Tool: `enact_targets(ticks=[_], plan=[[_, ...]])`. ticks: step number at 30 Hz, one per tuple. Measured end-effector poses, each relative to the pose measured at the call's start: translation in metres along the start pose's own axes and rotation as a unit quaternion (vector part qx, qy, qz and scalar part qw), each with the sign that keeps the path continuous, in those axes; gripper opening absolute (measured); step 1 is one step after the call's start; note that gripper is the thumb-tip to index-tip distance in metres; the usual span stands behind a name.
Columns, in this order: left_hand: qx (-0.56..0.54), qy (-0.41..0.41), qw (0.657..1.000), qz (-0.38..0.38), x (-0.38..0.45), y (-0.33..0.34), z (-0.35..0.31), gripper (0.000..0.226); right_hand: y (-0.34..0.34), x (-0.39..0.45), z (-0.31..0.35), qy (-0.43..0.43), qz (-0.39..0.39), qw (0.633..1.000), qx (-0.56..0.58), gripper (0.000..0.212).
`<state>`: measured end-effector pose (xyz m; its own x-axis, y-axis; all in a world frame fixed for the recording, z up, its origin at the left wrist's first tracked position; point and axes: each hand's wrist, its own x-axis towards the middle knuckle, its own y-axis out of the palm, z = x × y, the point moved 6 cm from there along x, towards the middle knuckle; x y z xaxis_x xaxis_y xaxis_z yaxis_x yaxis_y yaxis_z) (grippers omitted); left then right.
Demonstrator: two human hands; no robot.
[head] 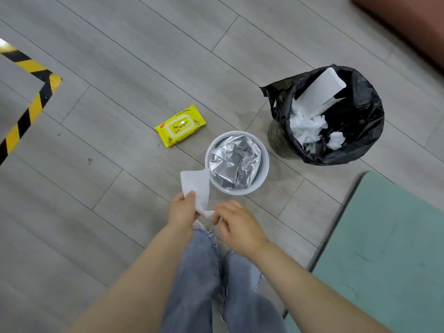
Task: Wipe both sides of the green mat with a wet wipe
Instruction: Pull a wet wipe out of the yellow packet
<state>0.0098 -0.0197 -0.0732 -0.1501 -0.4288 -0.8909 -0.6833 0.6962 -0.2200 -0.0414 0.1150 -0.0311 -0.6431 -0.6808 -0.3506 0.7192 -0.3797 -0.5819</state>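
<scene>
A white wet wipe (197,186) hangs between my two hands above the grey floor. My left hand (180,210) pinches its upper part with thumb and fingers. My right hand (236,224) pinches its lower corner. The green mat (384,248) lies flat on the floor at the lower right, a little to the right of my right arm. A yellow pack of wipes (180,125) lies on the floor beyond my hands.
A small white bin (264,169) lined with crumpled silver foil stands just beyond the wipe. A bin with a black bag (360,121) holds white paper at the right. Yellow-black tape (28,111) marks the floor at the left. My legs in jeans (216,284) are below.
</scene>
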Motion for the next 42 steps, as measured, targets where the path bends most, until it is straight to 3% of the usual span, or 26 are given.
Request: enact_targets(ticks=[3, 8, 12, 15, 17, 18, 22, 24, 30, 35, 39, 42], plan=[[0.04, 0.025, 0.997, -0.054, 0.012, -0.018, 0.002, 0.021, -0.002, 0.015, -0.02, 0.08, 0.028, 0.996, -0.025, 0.023], [0.15, 0.071, 0.984, -0.062, 0.028, -0.025, 0.0, 0.023, 0.0, 0.039, -0.062, 0.14, 0.063, 0.973, -0.17, 0.051], [0.163, 0.097, 0.981, -0.042, 0.043, -0.019, 0.003, 0.02, -0.01, 0.059, -0.096, 0.134, 0.1, 0.915, -0.367, 0.056], [0.212, 0.176, 0.961, -0.018, 0.042, -0.007, -0.004, 0.023, -0.014, 0.074, -0.108, 0.112, 0.138, 0.877, -0.447, 0.055], [0.302, 0.286, 0.909, 0.014, 0.038, 0.006, -0.013, 0.027, -0.014, 0.081, -0.113, 0.103, 0.168, 0.858, -0.474, 0.06], [0.366, 0.349, 0.862, 0.035, 0.036, 0.015, -0.016, 0.034, -0.015, 0.083, -0.114, 0.1, 0.177, 0.85, -0.487, 0.062], [0.562, 0.539, 0.618, 0.112, 0.025, 0.054, -0.014, 0.043, -0.02, 0.089, -0.119, 0.095, 0.184, 0.819, -0.535, 0.066], [0.626, 0.553, 0.539, 0.106, 0.029, 0.072, -0.019, 0.044, -0.019, 0.092, -0.124, 0.085, 0.201, 0.805, -0.552, 0.064], [0.821, 0.442, 0.351, 0.083, 0.057, 0.102, -0.051, 0.046, -0.02, 0.099, -0.144, 0.09, 0.24, 0.803, -0.538, 0.056], [0.885, 0.386, 0.257, 0.045, 0.066, 0.099, -0.064, 0.05, -0.027, 0.104, -0.148, 0.091, 0.248, 0.793, -0.549, 0.054], [0.896, 0.353, 0.265, 0.041, 0.064, 0.101, -0.067, 0.05, -0.03, 0.108, -0.14, 0.097, 0.235, 0.803, -0.539, 0.052], [0.889, 0.345, 0.297, 0.046, 0.063, 0.1, -0.072, 0.05, -0.033, 0.111, -0.132, 0.074, 0.2, 0.825, -0.524, 0.048]])
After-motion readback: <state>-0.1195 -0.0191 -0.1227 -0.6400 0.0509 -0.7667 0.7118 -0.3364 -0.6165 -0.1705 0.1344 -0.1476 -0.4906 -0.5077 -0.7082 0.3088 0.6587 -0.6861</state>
